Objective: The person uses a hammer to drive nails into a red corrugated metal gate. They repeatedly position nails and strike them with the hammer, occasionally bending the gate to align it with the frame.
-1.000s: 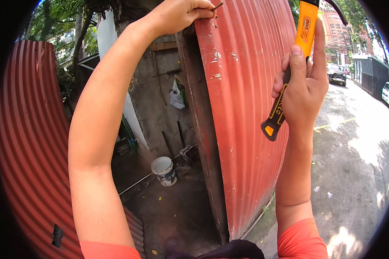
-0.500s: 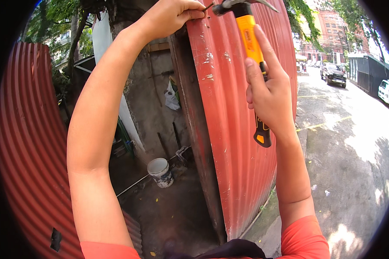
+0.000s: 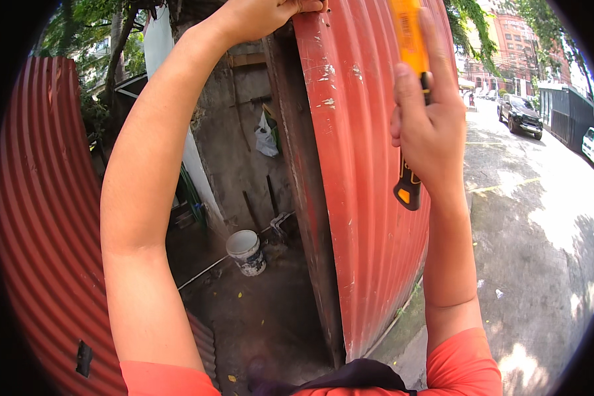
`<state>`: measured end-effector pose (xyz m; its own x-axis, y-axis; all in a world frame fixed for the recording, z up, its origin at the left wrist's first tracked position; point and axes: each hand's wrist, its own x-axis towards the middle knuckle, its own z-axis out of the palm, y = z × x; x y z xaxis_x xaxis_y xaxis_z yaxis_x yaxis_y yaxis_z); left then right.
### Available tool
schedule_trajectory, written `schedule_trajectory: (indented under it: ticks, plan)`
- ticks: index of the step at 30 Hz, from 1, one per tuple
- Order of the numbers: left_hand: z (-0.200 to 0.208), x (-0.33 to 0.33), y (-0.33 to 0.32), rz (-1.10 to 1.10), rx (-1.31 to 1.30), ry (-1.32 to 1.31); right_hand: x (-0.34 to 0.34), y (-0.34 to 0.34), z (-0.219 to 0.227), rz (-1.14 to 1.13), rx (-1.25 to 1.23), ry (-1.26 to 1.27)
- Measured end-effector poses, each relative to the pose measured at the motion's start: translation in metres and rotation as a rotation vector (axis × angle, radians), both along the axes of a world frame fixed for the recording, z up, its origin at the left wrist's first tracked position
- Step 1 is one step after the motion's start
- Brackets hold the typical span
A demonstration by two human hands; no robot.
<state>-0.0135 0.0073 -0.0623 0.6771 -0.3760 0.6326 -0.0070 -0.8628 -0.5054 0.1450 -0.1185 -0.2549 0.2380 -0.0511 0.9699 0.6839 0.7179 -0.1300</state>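
My right hand (image 3: 432, 125) is wrapped around the hammer (image 3: 409, 39), in front of the red corrugated sheet (image 3: 363, 165). Its handle, of 2 colours, orange and black, stands nearly upright. My left hand (image 3: 264, 16) is nearer to the sheet's left edge, fingers bent; what they pinch, I cannot tell.
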Motion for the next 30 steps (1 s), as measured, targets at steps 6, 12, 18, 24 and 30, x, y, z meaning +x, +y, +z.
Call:
schedule_trajectory:
  ticks: [6, 12, 18, 24, 30]
  plan:
    - [-0.001, 0.001, 0.001, -0.007, 0.028, -0.025, -0.001, -0.007, -0.001, 0.139, 0.238, 0.054]
    - [0.003, -0.002, 0.004, 0.007, 0.076, -0.015, 0.005, -0.004, -0.001, 0.041, 0.060, 0.004]
    - [-0.001, -0.001, 0.002, 0.015, 0.036, -0.013, 0.009, -0.008, 0.007, -0.008, -0.105, -0.061]
    - [-0.005, 0.000, 0.005, -0.066, 0.038, -0.024, 0.009, -0.007, 0.008, -0.038, -0.044, -0.057]
    - [-0.005, 0.004, 0.014, -0.082, 0.088, -0.081, 0.005, -0.003, 0.000, 0.138, 0.288, 0.026]
